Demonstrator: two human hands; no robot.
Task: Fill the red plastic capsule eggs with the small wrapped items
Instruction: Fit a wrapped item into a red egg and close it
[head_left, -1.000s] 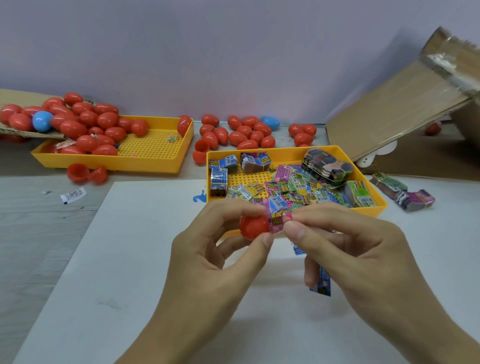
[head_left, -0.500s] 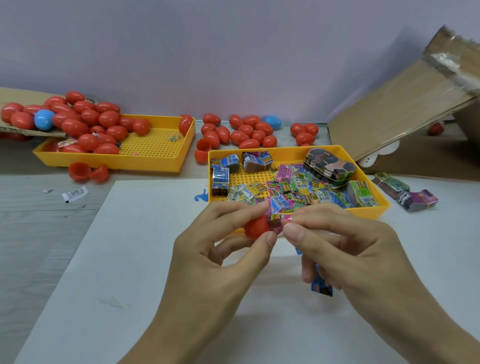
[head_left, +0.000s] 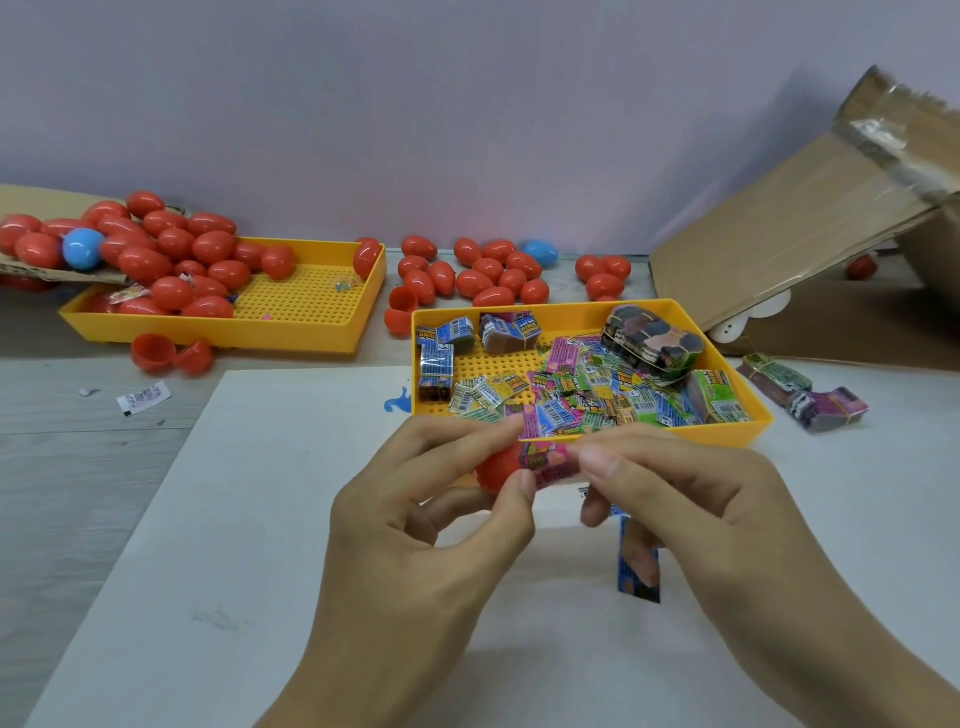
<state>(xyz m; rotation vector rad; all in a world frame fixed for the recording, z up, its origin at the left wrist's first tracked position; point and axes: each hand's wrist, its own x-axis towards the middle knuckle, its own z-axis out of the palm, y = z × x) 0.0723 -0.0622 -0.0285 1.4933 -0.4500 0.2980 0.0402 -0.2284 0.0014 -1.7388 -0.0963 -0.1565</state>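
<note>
My left hand (head_left: 415, 525) grips a red capsule egg half (head_left: 496, 467) between thumb and fingers, just in front of the near yellow tray (head_left: 587, 312). My right hand (head_left: 691, 509) pinches a pink wrapped item (head_left: 550, 460) at the egg's open mouth. A blue wrapped item (head_left: 639, 564) is tucked under the lower fingers of the right hand. The near tray holds many small colourful wrapped items (head_left: 582, 395) and a few banded bundles.
A second yellow tray (head_left: 311, 322) at back left holds a heap of red eggs (head_left: 171, 260) and one blue egg. More red eggs (head_left: 483, 275) lie by the wall. A cardboard box flap (head_left: 800, 208) leans at right. Two bundles (head_left: 800, 389) lie right of the near tray.
Both hands have stayed together in front of the near tray, shifting slightly. The pink wrapped item shows more clearly at the egg's opening now.
</note>
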